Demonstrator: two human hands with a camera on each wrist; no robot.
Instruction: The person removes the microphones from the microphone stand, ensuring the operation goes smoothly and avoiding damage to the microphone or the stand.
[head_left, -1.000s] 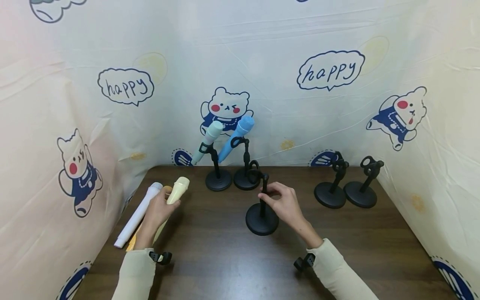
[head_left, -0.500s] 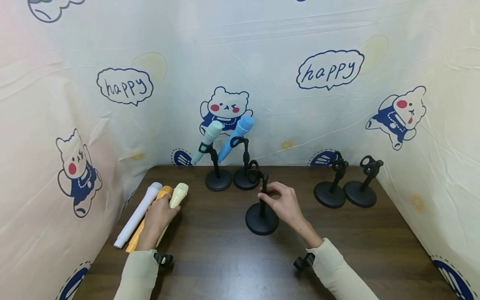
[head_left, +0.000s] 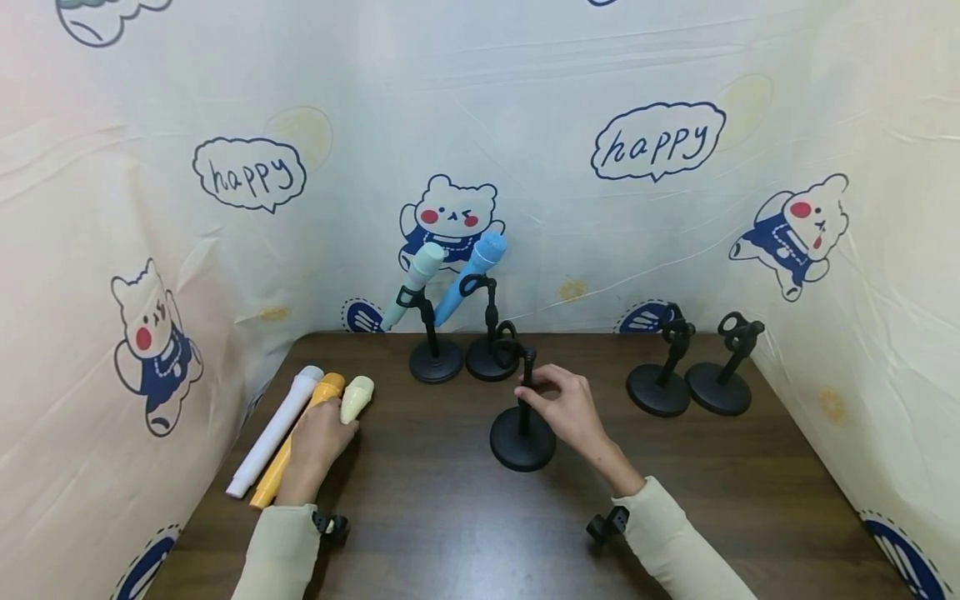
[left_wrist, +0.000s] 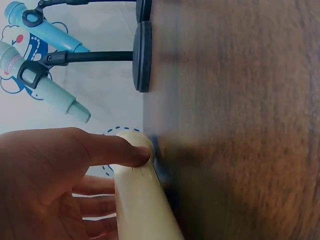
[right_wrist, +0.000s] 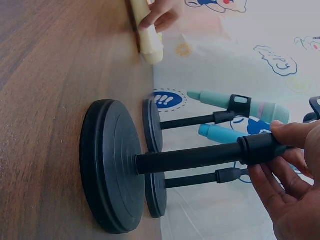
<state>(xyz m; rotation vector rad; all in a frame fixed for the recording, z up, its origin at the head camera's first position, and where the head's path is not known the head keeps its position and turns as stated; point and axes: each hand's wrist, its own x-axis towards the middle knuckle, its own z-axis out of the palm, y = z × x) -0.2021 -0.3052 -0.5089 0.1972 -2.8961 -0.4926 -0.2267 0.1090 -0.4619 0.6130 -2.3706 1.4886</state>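
Note:
My left hand (head_left: pixel 317 442) grips a cream-yellow microphone (head_left: pixel 356 400) low over the left of the table. In the left wrist view its thumb lies across the microphone (left_wrist: pixel 142 200) near the head. Close beside it are an orange microphone (head_left: pixel 272 475), partly under the hand, and a white microphone (head_left: pixel 272 433). At the middle, my right hand (head_left: pixel 570 410) pinches the upright pole of a black microphone stand (head_left: pixel 522 450). The stand's round base rests on the table, and its ring clip holds nothing.
Behind, two black stands hold a mint microphone (head_left: pixel 425 265) and a blue microphone (head_left: pixel 480 262), both tilted. Two more stands with bare clips, one (head_left: pixel 658 390) beside another (head_left: pixel 718 390), stand at the back right. A printed cloth (head_left: pixel 525 125) hangs behind the brown table (head_left: pixel 450 533).
My left hand has lowered the cream microphone and drawn its head slightly toward me, uncovering more of the orange one. The right hand has stayed on the stand.

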